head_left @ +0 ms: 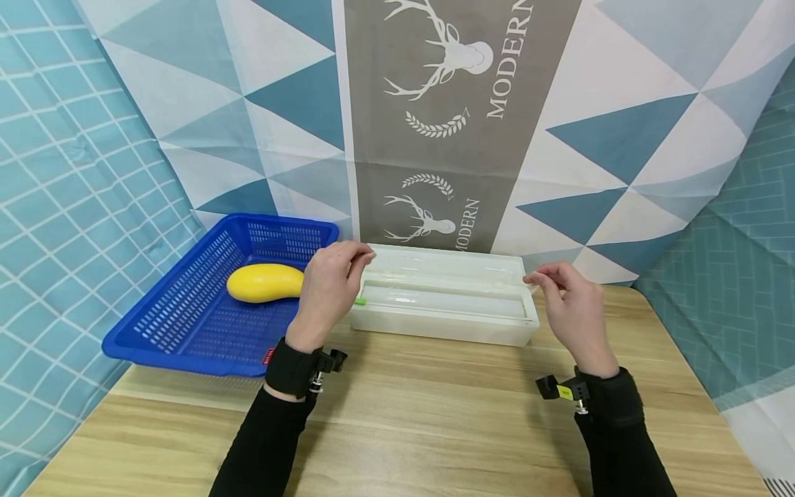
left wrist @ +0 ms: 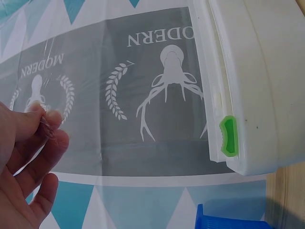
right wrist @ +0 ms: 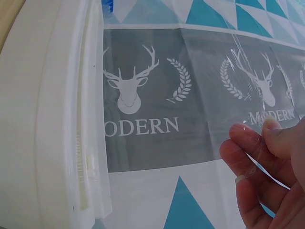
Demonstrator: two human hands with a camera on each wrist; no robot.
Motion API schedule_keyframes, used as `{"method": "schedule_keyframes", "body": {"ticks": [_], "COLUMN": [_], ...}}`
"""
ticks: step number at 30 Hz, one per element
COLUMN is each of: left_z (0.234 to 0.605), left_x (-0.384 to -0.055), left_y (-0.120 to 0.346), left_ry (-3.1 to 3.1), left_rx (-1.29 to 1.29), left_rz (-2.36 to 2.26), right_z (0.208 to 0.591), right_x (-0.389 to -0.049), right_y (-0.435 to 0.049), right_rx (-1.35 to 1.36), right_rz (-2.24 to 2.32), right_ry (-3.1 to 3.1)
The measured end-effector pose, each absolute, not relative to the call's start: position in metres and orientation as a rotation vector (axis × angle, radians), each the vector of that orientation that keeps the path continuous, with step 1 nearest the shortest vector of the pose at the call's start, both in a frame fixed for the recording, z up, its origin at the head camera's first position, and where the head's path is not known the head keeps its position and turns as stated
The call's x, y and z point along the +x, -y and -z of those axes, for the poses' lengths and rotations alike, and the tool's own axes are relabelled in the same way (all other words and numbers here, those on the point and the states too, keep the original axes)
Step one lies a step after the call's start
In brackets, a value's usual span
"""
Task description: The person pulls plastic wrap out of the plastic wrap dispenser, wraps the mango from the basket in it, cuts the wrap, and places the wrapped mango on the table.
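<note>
A white cling film dispenser (head_left: 444,333) stands on the table, its lid raised and a pale roll (head_left: 441,301) inside. Thumb and fingers of my left hand (head_left: 330,286) pinch one edge of thin, clear cling film (left wrist: 49,131), near the dispenser's left end. Off its right end, my right hand (head_left: 574,314) pinches the other side of the film, bunched against the fingertips in the right wrist view. The film stretches between both hands and is barely visible. A green slide cutter (left wrist: 229,136) sits at the dispenser's left end.
At the left, a blue plastic basket (head_left: 180,367) holds a yellow squash-like vegetable (head_left: 263,283); my left wrist overlaps the basket's right side. Behind the dispenser hangs a patterned cloth (head_left: 428,159) with deer heads and triangles. The wooden table (head_left: 435,421) extends toward me.
</note>
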State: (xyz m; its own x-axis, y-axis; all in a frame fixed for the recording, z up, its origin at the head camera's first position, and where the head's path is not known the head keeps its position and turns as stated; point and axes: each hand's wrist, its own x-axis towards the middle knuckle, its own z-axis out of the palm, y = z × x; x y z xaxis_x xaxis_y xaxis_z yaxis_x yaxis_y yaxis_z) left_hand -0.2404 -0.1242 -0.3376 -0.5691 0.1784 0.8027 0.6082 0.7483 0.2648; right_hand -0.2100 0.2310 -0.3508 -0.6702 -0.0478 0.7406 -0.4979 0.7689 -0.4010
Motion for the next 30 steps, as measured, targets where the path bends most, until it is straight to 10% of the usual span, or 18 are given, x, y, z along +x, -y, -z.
{"method": "schedule_keyframes", "body": {"ticks": [30], "left_z": [0.3394], "left_x": [-0.237], "left_y": [0.1154], "left_ry": [2.129], "left_rx": [-0.802], "left_rz": [1.392], "right_z": [0.3434], "right_x": [-0.2045], "right_y": [-0.2257], "right_rx": [0.372], "right_rz": [-0.848], "right_ry": [2.251]}}
